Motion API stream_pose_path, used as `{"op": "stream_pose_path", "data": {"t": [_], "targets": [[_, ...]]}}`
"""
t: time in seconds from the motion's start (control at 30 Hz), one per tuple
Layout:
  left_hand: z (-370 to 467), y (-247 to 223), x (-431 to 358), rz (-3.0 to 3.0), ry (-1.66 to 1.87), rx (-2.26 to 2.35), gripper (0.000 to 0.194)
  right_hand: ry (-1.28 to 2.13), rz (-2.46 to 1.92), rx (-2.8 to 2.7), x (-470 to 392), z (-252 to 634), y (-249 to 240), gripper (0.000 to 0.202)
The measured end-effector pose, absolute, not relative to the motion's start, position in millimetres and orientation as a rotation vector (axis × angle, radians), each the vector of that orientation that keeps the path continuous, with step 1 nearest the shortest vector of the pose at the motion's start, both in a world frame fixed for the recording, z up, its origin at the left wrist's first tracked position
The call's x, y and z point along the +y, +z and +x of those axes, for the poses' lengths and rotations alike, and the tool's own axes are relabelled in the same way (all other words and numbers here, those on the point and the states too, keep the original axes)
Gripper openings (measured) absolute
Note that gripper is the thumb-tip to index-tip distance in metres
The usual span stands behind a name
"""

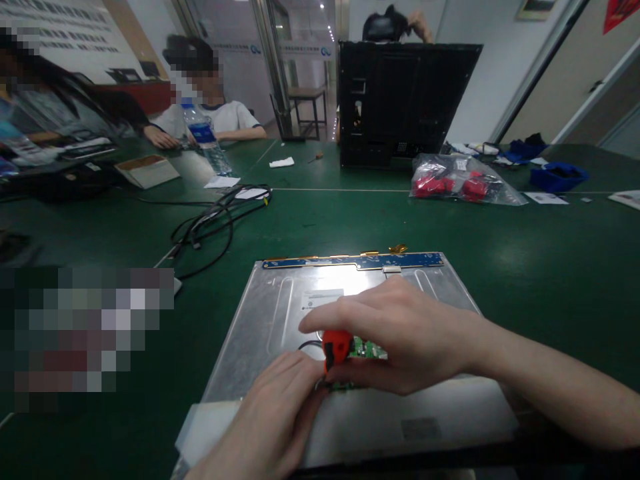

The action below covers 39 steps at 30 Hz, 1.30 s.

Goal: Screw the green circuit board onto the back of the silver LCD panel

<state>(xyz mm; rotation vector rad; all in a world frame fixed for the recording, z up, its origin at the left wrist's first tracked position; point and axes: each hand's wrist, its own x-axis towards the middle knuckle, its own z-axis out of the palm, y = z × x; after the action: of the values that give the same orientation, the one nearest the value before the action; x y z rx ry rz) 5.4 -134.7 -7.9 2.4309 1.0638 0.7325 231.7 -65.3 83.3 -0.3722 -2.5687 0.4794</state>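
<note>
A silver metal display panel (255, 313) lies on the green table, with a narrow blue circuit strip (325, 263) along its far edge. Near the panel's middle, my right hand (400, 333) has its fingers and thumb round a red and black screwdriver handle (336, 345), which stands over a green circuit board (369, 348). My left hand (280, 407) is just left of the handle's lower end, fingers bent together; what its fingertips hold, if anything, is hidden. A whitish sheet (370, 420) covers the panel's near part.
Coiled black cables (215, 213) lie at the left. Farther back stand a water bottle (203, 137) and a large black screen (400, 103). A plastic bag (463, 181) with red items rests at the right, near blue objects (557, 176). People sit across the table.
</note>
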Motion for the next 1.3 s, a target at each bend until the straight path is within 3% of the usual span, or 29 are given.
{"op": "stream_pose_path", "data": {"t": [1.3], "targets": [[9, 4, -133, 2.539, 0.732, 1.117, 0.014, 0.463, -0.328, -2.549, -67, 232, 89, 0.038]]}}
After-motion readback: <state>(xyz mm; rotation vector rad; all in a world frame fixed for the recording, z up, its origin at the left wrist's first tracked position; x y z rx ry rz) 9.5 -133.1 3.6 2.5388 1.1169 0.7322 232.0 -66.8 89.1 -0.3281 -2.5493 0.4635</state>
